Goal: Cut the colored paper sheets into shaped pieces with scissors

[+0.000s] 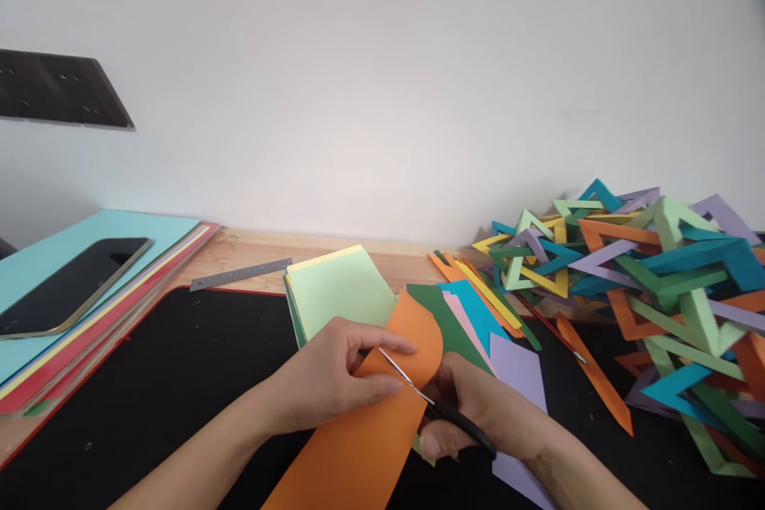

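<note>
The left hand (323, 382) pinches an orange sheet (352, 454) between thumb and fingers. The right hand (478, 398) is closed around the black handles of the scissors (464, 424), whose bright metal blade meets the sheet between the two hands. The sheet is smooth and matte; its far end curls up into a rounded flap, while its near part runs off the bottom edge of the view.

Just beyond lies a squared stack (350, 291) topped with pale green; to its right, a flat lilac piece (519, 374), then narrow strips (487, 295) in a loose bundle. A heap of folded, angular paper frames (663, 279) fills the right side. At left, a glossy phone (75, 287) rests on large coloured sheets (170, 227).

A black, red-edged mat (203, 366) covers much of the pale wood-grain surface (251, 247); a grey ruler (242, 274) lies across its far edge. Behind stands a plain whitish wall (382, 96) with a dark socket panel (60, 88).
</note>
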`<control>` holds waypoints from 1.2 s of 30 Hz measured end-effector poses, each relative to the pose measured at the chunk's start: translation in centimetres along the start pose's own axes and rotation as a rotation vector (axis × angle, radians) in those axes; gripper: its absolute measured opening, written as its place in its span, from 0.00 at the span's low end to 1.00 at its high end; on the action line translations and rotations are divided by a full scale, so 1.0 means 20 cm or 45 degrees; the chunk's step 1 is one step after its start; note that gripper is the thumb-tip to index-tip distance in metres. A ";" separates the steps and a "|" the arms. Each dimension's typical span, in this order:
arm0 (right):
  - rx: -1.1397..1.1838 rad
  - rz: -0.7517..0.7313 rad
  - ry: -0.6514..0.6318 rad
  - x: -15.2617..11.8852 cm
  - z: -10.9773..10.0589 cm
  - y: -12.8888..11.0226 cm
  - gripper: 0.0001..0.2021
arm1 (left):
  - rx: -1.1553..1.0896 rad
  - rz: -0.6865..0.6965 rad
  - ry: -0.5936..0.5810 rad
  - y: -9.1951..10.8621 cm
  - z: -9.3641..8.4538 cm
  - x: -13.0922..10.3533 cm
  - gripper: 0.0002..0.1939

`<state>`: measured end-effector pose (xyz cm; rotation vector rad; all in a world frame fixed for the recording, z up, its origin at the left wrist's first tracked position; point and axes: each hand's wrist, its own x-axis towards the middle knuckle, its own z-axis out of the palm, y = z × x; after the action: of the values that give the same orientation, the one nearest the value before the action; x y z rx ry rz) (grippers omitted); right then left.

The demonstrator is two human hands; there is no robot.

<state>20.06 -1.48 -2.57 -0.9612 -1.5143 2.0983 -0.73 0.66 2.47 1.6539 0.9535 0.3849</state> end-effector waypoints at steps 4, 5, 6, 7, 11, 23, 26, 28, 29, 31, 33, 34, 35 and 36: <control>0.003 -0.031 -0.011 0.00 -0.01 0.00 0.25 | -0.009 0.004 0.002 -0.01 0.00 0.00 0.20; 0.004 -0.036 -0.015 0.00 -0.01 0.01 0.24 | -0.016 0.007 0.008 -0.01 0.00 0.00 0.20; 0.000 -0.037 -0.018 0.00 -0.01 0.01 0.23 | -0.025 0.011 0.014 -0.01 0.00 0.00 0.20; -0.004 -0.033 -0.017 0.00 -0.01 0.01 0.22 | -0.039 0.014 0.015 -0.01 0.01 0.00 0.20; 0.006 -0.011 -0.012 0.00 -0.01 0.00 0.19 | -0.106 0.018 0.001 -0.01 0.01 0.00 0.20; -0.023 0.036 0.000 0.00 -0.01 -0.01 0.18 | -0.244 -0.014 0.011 -0.02 0.02 0.00 0.21; 0.006 0.010 0.003 0.00 -0.01 0.01 0.17 | -0.267 -0.024 0.011 -0.02 0.02 0.00 0.22; 0.027 -0.006 -0.002 0.00 -0.01 0.01 0.17 | -0.268 -0.022 0.005 -0.03 0.03 0.00 0.22; 0.033 -0.010 -0.005 0.00 -0.01 0.01 0.16 | -0.266 -0.020 0.003 -0.03 0.03 0.00 0.22; 0.031 -0.008 -0.016 0.00 -0.01 0.01 0.16 | -0.254 -0.028 0.003 -0.03 0.03 0.00 0.22; 0.023 0.000 -0.015 0.00 -0.01 0.01 0.16 | -0.231 -0.036 0.005 -0.04 0.02 0.00 0.21; 0.017 0.005 -0.012 0.00 -0.01 0.00 0.16 | -0.227 -0.037 0.003 -0.04 0.02 0.00 0.22; 0.014 0.012 -0.008 0.00 -0.01 0.00 0.17 | -0.227 -0.036 0.001 -0.04 0.02 0.00 0.22; 0.010 0.018 -0.003 0.00 -0.01 0.00 0.17 | -0.229 -0.033 0.001 -0.04 0.02 0.00 0.22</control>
<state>20.18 -1.33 -2.63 -0.9703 -1.5035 2.1143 -0.74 0.41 1.55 1.4770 0.9129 0.4410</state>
